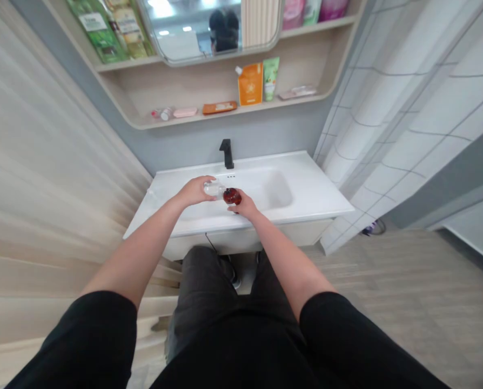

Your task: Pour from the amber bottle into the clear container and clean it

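Over the white sink [282, 189] I hold two small bottles close together. My left hand [198, 191] is closed around a clear bottle [214, 188], tipped on its side with its narrow end toward the right. Wrapped around a dark red-brown bottle [232, 196] is my right hand [245, 206]. The two bottles meet or nearly meet; whether they touch I cannot tell. Behind them stands a black faucet [227, 154] at the back of the sink.
A shelf unit [176, 86] with a mirror [193, 27] hangs above. On its lower shelf are an orange pouch [250, 84], a green tube [270, 79] and small boxes. A pale curtain [63, 189] hangs at left; another, checked curtain [387, 135] hangs at right.
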A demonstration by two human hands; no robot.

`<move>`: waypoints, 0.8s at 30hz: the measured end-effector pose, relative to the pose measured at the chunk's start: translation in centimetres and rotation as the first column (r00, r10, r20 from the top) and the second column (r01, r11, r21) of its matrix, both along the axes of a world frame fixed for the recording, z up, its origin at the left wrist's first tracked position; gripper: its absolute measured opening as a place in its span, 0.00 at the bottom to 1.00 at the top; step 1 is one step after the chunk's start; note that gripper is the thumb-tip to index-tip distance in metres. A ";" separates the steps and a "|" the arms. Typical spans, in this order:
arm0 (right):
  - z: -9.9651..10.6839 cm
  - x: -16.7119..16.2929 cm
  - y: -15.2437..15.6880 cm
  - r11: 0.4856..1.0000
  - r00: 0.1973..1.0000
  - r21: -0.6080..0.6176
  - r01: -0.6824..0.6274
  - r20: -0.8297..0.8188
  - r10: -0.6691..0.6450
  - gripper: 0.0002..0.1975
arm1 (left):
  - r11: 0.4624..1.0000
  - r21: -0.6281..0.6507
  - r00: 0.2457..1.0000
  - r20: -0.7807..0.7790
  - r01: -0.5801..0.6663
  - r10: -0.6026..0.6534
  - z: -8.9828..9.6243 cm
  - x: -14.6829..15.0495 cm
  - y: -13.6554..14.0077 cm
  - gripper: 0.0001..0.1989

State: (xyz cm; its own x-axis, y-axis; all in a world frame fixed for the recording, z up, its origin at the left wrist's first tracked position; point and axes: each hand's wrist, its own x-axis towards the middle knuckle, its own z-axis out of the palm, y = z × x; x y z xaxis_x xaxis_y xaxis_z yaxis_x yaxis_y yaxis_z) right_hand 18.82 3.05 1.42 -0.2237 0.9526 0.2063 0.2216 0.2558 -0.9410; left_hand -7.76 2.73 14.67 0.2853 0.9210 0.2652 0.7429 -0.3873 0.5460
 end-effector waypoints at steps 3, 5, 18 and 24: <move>0.0 0.0 0.0 1.000 1.000 -0.009 -0.008 -0.001 0.008 0.47 | 1.000 -0.005 1.000 0.004 -0.007 0.007 0.0 0.0 0.0 0.43; -0.1 0.0 0.0 1.000 1.000 -0.011 -0.009 -0.003 0.009 0.48 | 1.000 -0.024 1.000 -0.004 -0.014 0.014 0.0 -0.1 0.0 0.44; -0.3 0.0 0.1 1.000 1.000 -0.022 -0.008 -0.010 0.008 0.48 | 0.996 -0.062 0.985 -0.169 -0.057 0.046 1.4 0.4 -0.7 0.46; -0.6 0.0 0.3 1.000 1.000 -0.023 0.001 -0.016 -0.001 0.48 | 0.993 -0.078 0.977 -0.200 -0.087 0.070 2.4 1.0 -1.1 0.47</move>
State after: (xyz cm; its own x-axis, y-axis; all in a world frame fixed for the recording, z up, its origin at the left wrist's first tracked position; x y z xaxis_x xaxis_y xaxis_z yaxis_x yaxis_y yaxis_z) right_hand 18.80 3.34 0.78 -0.2197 0.9573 0.1881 0.2065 0.2341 -0.9500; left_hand -6.74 1.62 17.10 0.2499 0.9595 0.1301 0.8654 -0.2816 0.4145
